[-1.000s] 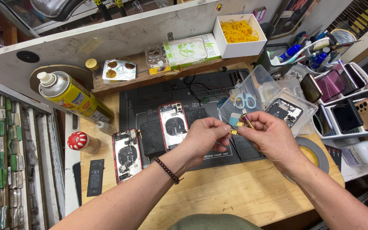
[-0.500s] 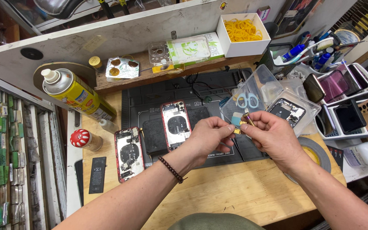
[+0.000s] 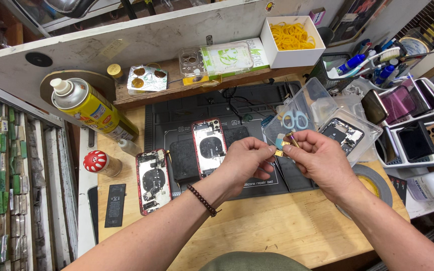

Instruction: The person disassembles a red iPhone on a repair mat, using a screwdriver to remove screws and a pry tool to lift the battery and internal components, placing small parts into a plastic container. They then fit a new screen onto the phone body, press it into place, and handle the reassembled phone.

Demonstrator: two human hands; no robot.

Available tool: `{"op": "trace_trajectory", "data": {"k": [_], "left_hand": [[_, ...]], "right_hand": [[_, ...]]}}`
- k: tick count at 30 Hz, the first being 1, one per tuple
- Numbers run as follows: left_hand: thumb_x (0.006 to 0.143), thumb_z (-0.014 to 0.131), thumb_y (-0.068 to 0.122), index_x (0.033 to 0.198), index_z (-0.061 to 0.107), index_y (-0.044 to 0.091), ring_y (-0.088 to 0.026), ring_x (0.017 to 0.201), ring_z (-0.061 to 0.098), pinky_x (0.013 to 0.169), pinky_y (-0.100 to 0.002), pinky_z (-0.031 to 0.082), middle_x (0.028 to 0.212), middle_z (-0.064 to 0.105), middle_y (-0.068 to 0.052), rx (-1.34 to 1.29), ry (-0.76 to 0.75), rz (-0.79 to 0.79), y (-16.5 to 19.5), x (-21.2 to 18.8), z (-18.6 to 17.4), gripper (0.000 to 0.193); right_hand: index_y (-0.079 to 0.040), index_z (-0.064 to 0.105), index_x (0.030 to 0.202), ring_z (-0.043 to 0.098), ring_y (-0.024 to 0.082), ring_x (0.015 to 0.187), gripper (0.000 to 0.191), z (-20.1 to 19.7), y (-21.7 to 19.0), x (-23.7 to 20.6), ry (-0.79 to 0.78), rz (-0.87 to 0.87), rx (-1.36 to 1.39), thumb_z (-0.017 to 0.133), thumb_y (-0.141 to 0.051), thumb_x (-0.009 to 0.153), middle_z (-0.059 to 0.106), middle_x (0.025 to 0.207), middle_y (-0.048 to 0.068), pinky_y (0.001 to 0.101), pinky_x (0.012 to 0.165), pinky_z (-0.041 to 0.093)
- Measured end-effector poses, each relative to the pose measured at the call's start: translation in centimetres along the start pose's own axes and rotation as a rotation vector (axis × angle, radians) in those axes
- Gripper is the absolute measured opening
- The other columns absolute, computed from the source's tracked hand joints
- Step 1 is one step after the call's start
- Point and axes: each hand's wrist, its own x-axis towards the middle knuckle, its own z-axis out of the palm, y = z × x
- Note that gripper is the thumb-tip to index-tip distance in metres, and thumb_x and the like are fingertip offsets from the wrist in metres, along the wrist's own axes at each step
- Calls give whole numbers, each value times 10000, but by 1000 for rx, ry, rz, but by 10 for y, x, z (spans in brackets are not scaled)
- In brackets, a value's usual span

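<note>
My left hand (image 3: 244,163) and my right hand (image 3: 317,160) meet above the dark repair mat (image 3: 177,113). Together their fingertips pinch a small yellow and blue part (image 3: 280,147); a thin gold-coloured tool (image 3: 292,138) sticks up from my right fingers. On the mat just left of my left hand lies an opened red phone body (image 3: 209,147). A second opened red phone body (image 3: 152,180) lies at the mat's left edge. A beaded bracelet circles my left wrist.
A yellow spray can (image 3: 91,108) and a small red-capped bottle (image 3: 99,163) stand at the left, a black battery (image 3: 115,205) near them. Clear plastic boxes (image 3: 322,113) with scissors, a white box of rubber bands (image 3: 292,40), phone racks (image 3: 418,130) and a tape roll (image 3: 375,183) crowd the right.
Both hands stay together on the small part, with only slight finger movement. The view has shifted a little.
</note>
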Motion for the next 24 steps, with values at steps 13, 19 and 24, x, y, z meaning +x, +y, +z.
{"op": "trace_trajectory", "data": {"k": [13,19,24], "left_hand": [[949,700,214,980,624,41,-125,686,665,575,-289,590,856,688,-50,-12,-1,-20,-5,5,2,192],[952,702,213,969,620,45,-122,686,661,580,-287,586,856,684,-50,-4,-1,-18,-2,3,2,188],[955,690,220,959,609,56,-119,686,656,584,-284,588,858,679,-45,-15,-9,-17,-3,1,3,183]], "right_hand": [[-37,691,1057,413,30,520,162,-1,2,1,19,5,2,712,-104,911,626,719,-40,214,444,279],[-39,693,1056,412,29,522,156,-1,1,2,26,27,17,707,-112,919,618,713,-43,212,445,278],[-39,686,1059,403,28,518,158,-2,4,2,15,18,40,701,-114,921,612,710,-48,214,439,269]]}}
